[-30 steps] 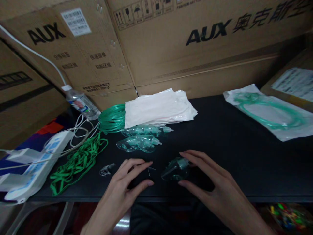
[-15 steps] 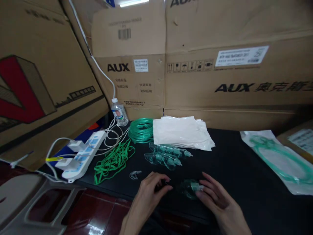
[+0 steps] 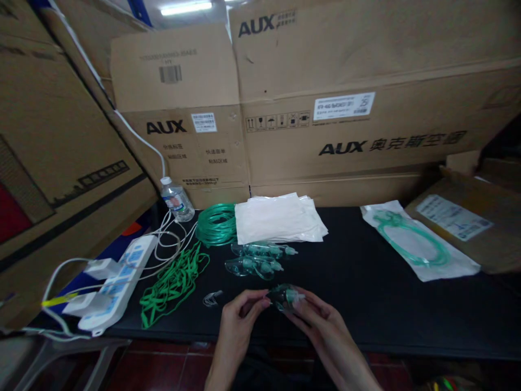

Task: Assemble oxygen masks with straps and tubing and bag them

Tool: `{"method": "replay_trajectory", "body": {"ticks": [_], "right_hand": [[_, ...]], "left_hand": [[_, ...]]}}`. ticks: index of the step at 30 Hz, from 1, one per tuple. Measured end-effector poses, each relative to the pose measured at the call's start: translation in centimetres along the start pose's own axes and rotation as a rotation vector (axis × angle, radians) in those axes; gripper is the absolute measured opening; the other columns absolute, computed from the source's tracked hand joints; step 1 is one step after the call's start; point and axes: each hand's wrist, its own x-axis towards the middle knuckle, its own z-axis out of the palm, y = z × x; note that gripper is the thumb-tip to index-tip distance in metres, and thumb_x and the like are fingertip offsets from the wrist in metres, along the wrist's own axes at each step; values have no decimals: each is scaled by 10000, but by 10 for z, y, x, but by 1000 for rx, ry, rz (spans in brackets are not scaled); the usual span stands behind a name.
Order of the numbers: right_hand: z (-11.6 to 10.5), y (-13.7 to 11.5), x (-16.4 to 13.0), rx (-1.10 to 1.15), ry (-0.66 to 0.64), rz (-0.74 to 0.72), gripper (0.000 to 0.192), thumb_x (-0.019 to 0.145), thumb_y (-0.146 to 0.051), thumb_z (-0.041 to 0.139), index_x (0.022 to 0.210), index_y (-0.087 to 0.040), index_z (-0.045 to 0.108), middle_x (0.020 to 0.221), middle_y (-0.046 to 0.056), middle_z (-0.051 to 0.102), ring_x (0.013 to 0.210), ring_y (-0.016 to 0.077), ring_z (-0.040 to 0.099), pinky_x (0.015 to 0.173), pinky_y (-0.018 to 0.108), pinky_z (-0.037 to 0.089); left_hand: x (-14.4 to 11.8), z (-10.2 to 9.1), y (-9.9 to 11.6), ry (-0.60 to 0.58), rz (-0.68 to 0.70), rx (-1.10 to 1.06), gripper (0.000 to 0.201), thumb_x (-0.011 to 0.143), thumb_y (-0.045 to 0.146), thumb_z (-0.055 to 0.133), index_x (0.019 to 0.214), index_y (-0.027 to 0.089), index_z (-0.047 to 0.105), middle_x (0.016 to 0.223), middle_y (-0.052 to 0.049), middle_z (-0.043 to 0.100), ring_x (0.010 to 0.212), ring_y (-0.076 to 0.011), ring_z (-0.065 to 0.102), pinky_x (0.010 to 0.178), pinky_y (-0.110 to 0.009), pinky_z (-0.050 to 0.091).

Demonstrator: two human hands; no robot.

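A clear green oxygen mask (image 3: pixel 280 295) is gripped in my right hand (image 3: pixel 319 320), its fingers around the pale connector end. My left hand (image 3: pixel 246 315) pinches a thin metal strip, mostly hidden by thumb and forefinger, right at the mask's left edge. Several similar thin metal strips (image 3: pixel 211 298) lie on the black table left of my left hand. Beyond the hands lie more clear green masks (image 3: pixel 248 265), side by side with their connectors pointing right.
White packets (image 3: pixel 279 220) lie stacked behind the masks, beside coiled green tubing (image 3: pixel 215 225). Green elastic straps (image 3: pixel 175 285), a power strip (image 3: pixel 122 282) and a water bottle (image 3: pixel 178 201) are on the left. Bagged tubing (image 3: pixel 419 241) lies right. Cardboard boxes (image 3: pixel 280 157) wall the back.
My right hand has lifted the mask and brought it to my left hand. The pinched left fingers now meet the mask's edge. The camera view has turned to the right.
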Motion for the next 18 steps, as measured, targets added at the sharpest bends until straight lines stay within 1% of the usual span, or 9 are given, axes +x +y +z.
{"method": "replay_trajectory", "body": {"ticks": [2, 4, 7, 10, 14, 16, 18], "right_hand": [[0, -1, 0, 53, -13, 4, 337, 667, -348, 960, 902, -138, 838, 987, 115, 831, 1015, 305, 768, 1026, 480, 560], [-1, -2, 1, 80, -14, -4, 298, 688, -362, 944, 870, -150, 840, 980, 114, 833, 986, 306, 776, 1009, 495, 570], [-3, -4, 3, 112, -30, -18, 286, 718, -390, 918, 881, -167, 842, 978, 108, 834, 991, 302, 774, 1014, 490, 566], [-1, -8, 2, 134, -59, -14, 343, 742, -448, 887, 925, -162, 840, 984, 123, 829, 1036, 320, 763, 1041, 504, 545], [8, -19, -5, 33, -115, -50, 353, 759, -404, 899, 1037, -203, 815, 1087, 101, 807, 1125, 308, 729, 1082, 497, 512], [14, -26, -9, -27, -124, -72, 320, 786, -406, 885, 1029, -212, 811, 1090, 87, 798, 1130, 292, 722, 1080, 478, 519], [17, -33, -11, -52, -130, -66, 279, 829, -429, 848, 992, -205, 814, 1065, 83, 796, 1102, 283, 730, 1061, 465, 538]], "left_hand": [[1, 5, 1, -6, 27, 10, 320, 827, 511, 792, 942, 215, 830, 922, -70, 827, 919, -267, 780, 839, -320, 614], [3, 11, 1, -15, 61, 29, 294, 845, 497, 786, 939, 223, 831, 924, -64, 820, 917, -262, 777, 828, -310, 616], [4, 19, 0, -50, 106, 59, 237, 877, 458, 771, 952, 240, 830, 931, -52, 812, 911, -247, 777, 820, -292, 618], [4, 23, 2, -81, 146, 118, 195, 911, 421, 744, 984, 263, 832, 957, -40, 810, 930, -236, 774, 832, -282, 616], [4, 21, 16, -70, 172, 185, 183, 926, 396, 728, 1027, 287, 834, 992, -32, 812, 938, -229, 771, 853, -280, 618], [4, 19, 26, -54, 176, 201, 177, 913, 402, 743, 1014, 294, 839, 961, -27, 811, 905, -222, 770, 821, -266, 622], [5, 17, 36, -40, 183, 216, 172, 903, 414, 754, 998, 301, 842, 912, -21, 804, 853, -209, 766, 769, -247, 622]]}}
